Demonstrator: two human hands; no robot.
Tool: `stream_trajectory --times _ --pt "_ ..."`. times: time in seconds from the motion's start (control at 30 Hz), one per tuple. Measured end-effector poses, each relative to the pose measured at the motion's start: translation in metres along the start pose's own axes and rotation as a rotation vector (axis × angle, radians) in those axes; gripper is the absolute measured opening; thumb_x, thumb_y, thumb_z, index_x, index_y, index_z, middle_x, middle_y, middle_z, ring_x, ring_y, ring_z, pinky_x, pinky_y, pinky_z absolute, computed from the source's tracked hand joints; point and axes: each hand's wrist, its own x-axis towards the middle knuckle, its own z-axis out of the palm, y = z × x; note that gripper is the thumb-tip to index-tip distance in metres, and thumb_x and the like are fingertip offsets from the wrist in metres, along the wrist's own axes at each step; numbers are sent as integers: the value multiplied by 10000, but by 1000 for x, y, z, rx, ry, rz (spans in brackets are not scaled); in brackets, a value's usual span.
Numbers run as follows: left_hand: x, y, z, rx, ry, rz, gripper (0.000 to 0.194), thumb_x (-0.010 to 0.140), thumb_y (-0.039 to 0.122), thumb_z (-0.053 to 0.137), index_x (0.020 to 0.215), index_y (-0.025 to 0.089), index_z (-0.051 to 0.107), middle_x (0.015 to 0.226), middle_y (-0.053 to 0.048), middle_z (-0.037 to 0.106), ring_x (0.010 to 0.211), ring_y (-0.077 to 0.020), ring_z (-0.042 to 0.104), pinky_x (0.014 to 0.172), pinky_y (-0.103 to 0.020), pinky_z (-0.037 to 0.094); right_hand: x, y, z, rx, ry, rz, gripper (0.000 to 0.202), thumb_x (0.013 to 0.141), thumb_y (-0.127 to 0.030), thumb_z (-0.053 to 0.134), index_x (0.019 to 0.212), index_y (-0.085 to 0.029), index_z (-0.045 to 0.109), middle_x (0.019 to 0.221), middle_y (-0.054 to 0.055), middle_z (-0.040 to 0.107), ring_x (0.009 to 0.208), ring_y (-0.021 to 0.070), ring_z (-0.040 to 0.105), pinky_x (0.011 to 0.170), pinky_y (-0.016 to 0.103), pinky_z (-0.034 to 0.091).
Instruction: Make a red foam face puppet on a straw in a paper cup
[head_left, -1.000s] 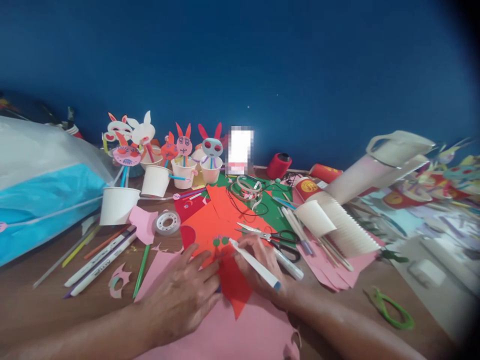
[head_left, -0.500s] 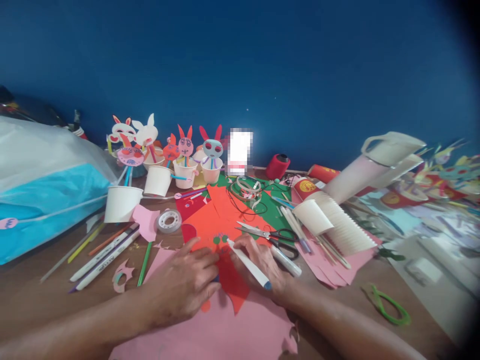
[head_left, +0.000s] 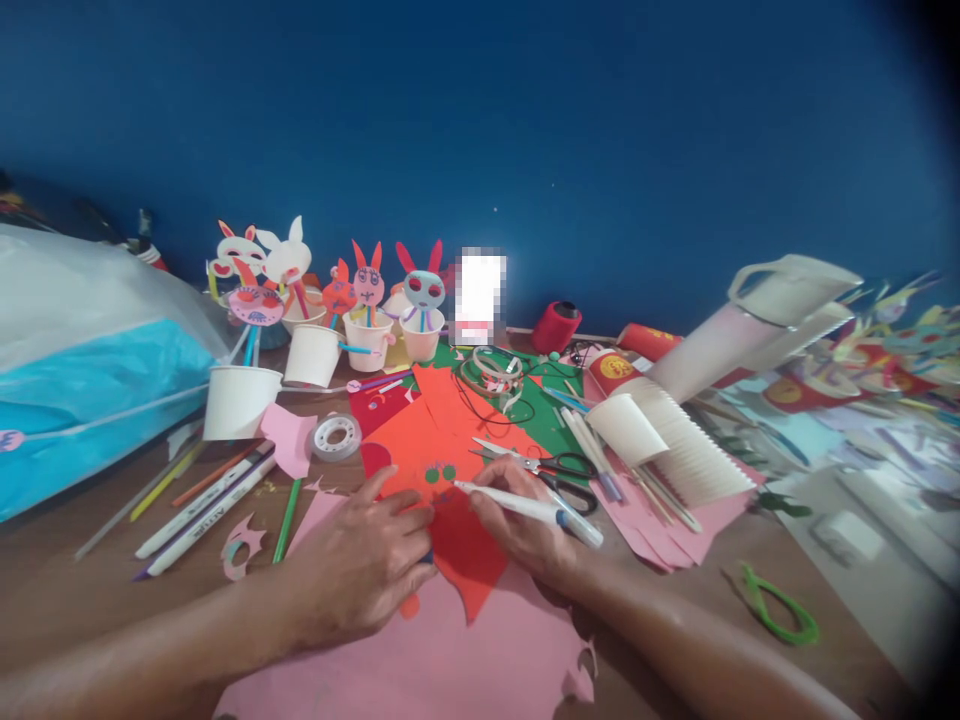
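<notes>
A white marker (head_left: pixel 514 500) is pinched in my right hand (head_left: pixel 532 530), its tip just above the orange paper (head_left: pixel 409 440), close to two small green circles (head_left: pixel 441 474). My left hand (head_left: pixel 375 555) rests palm down on the paper with its fingers spread; a dark blue bit shows by its thumb, too small to name. Red paper (head_left: pixel 469 555) lies between the hands, over a large pink sheet (head_left: pixel 420 670). Black-handled scissors (head_left: pixel 540 463) lie just beyond my right hand.
White paper cups (head_left: pixel 241 402) with animal-face figures stand at the back left. A tape roll (head_left: pixel 336 438) and markers (head_left: pixel 206 515) lie left. Right are stacked cups (head_left: pixel 694 450), a tilted pitcher (head_left: pixel 727 325) and a green loop (head_left: pixel 780 610).
The marker in my right hand has tilted to lie flatter, its blue end now farther right and higher. My left hand has barely moved. The view has shifted slightly.
</notes>
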Motion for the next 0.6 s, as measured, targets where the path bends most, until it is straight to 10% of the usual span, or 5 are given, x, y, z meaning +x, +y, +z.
stream_trajectory --times 0.6 --pt "0 0 -4 9 -17 2 185 861 287 435 815 205 595 938 -25 637 976 -182 526 1006 -404 183 7 0 4 566 -98 253 106 809 -257 464 723 -195 464 559 -29 535 525 115 520 522 230 415"
